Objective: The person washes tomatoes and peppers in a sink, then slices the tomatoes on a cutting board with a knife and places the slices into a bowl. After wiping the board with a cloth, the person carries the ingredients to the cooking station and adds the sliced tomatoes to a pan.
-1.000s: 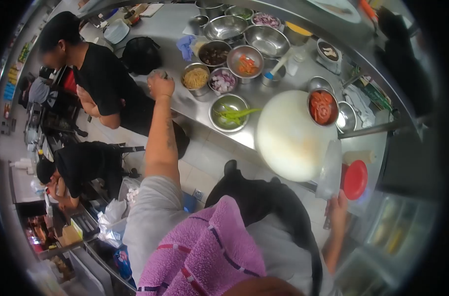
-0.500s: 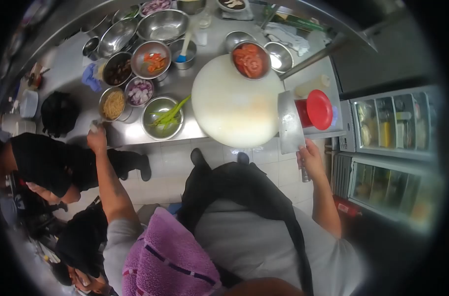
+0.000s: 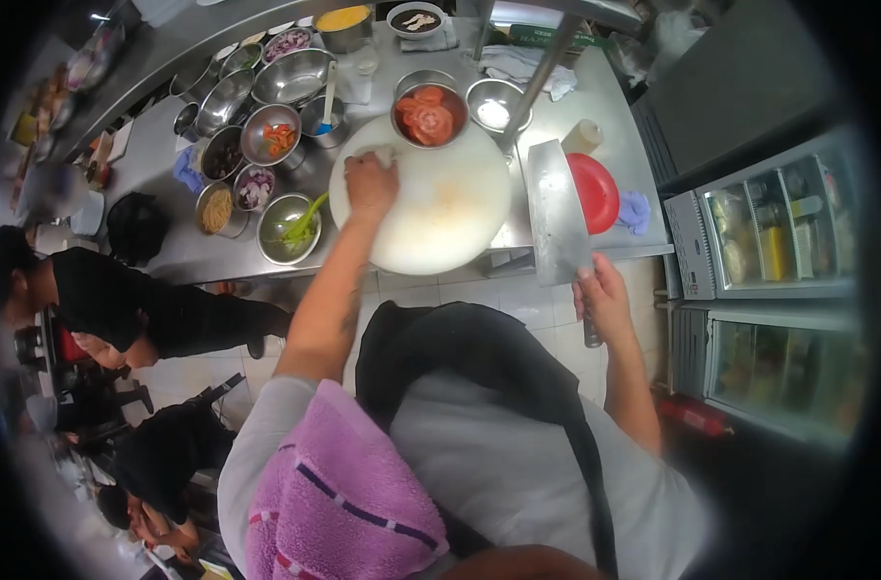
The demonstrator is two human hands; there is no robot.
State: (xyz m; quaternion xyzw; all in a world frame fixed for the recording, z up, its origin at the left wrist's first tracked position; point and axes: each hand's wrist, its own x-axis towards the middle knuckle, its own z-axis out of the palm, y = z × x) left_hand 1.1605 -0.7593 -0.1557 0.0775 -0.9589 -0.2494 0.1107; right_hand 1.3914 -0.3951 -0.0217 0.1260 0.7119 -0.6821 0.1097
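Observation:
My left hand (image 3: 371,184) is on the upper left of the round white cutting board (image 3: 440,217), its fingers closed on a pale cloth (image 3: 383,155). At the right, my right hand (image 3: 603,298) grips the handle of a wide cleaver (image 3: 558,215), its blade upright beside the board and partly in front of a red plate (image 3: 595,193). A metal bowl of sliced tomatoes (image 3: 428,118) rests at the board's top edge. Left of the board stands a bowl with green peppers (image 3: 291,229).
Bowls of chopped carrots (image 3: 278,140), onions (image 3: 255,188) and noodle-like strips (image 3: 216,210) stand at the left. A metal post (image 3: 545,72) rises behind the board. Two people in black (image 3: 102,300) are at the left. A glass-door fridge (image 3: 784,227) is at the right.
My left hand has moved right, from the counter's left edge onto the cutting board. My right hand still holds the cleaver. The camera view has shifted.

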